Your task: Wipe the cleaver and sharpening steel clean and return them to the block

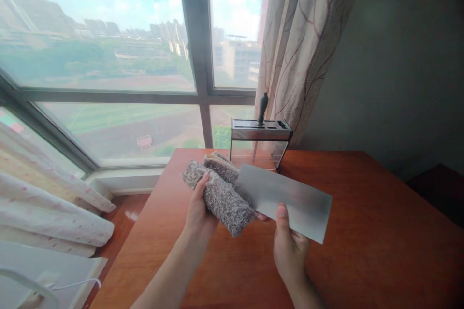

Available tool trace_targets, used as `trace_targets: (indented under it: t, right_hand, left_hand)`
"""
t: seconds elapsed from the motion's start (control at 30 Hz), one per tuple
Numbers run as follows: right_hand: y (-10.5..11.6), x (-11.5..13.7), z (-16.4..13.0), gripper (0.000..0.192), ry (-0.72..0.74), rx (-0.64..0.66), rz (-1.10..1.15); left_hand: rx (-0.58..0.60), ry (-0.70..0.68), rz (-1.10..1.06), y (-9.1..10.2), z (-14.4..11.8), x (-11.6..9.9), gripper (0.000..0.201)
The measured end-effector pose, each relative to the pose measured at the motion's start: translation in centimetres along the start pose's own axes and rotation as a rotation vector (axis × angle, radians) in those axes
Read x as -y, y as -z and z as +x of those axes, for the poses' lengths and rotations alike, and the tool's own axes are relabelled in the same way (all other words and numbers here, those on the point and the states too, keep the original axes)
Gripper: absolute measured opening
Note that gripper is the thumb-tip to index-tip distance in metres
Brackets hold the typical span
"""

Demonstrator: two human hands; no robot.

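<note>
Folded and fuzzy, a grey-brown cloth [228, 200] is gripped by my left hand [200, 210], the thumb lying on top of it. My right hand [290, 241] pinches a flat, rectangular, dull-silver plate [295, 198], thumb on its upper face and fingers beneath. The plate's left end meets the cloth, and some left fingertips show under its lower edge. Both things are held above the wooden table. Behind them stands a clear-sided box with a metal top [261, 130] and a dark upright handle [263, 107]; the plate hides part of its base.
The reddish-brown table [362, 251] stretches to the right and forward. A large window [108, 58] lies beyond it, with a patterned curtain [308, 34] at the right. At the lower left are a pale curtain [47, 203] and a white surface with a cable [78, 284].
</note>
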State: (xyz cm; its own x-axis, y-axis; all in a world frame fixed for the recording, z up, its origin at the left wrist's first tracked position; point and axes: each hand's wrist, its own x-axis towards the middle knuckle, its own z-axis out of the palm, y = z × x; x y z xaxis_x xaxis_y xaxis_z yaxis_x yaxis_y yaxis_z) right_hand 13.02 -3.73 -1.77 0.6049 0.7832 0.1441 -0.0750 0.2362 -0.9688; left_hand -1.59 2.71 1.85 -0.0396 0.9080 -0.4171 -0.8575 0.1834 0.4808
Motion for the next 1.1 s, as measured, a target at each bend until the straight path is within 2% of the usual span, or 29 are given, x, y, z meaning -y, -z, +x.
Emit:
trace_targets:
  t: [0.1, 0.3, 0.53, 0.77, 0.97, 1.1]
  right_hand:
    - [0.4, 0.4, 0.3, 0.029, 0.012, 0.035, 0.038]
    - [1.4, 0.1, 2.0, 0.028, -0.028, -0.003, 0.152]
    - [2.5, 0.4, 3.7, 0.032, -0.080, -0.024, 0.148]
    - [2.2, 0.8, 3.9, 0.033, -0.191, -0.081, 0.234]
    - [0.8, -0.5, 2.9, 0.038, -0.135, -0.102, 0.144]
    - [-0.5, -0.9, 2.0, 0.038, -0.117, -0.090, 0.150]
  left_hand:
    - [0.011, -0.018, 0.036, 0.1, 0.2, -0.4, 0.021]
    - [0.022, 0.011, 0.196, 0.5, 0.5, -1.0, 0.025]
    - [0.012, 0.013, 0.292, 0.8, 0.6, -1.3, 0.023]
    - [-0.021, 0.004, 0.189, 1.0, 1.1, -1.2, 0.017]
    - [0.023, -0.041, 0.014, 0.7, 1.2, -0.4, 0.026]
    - [0.004, -0.029, -0.037, 0.7, 1.0, 0.0, 0.035]
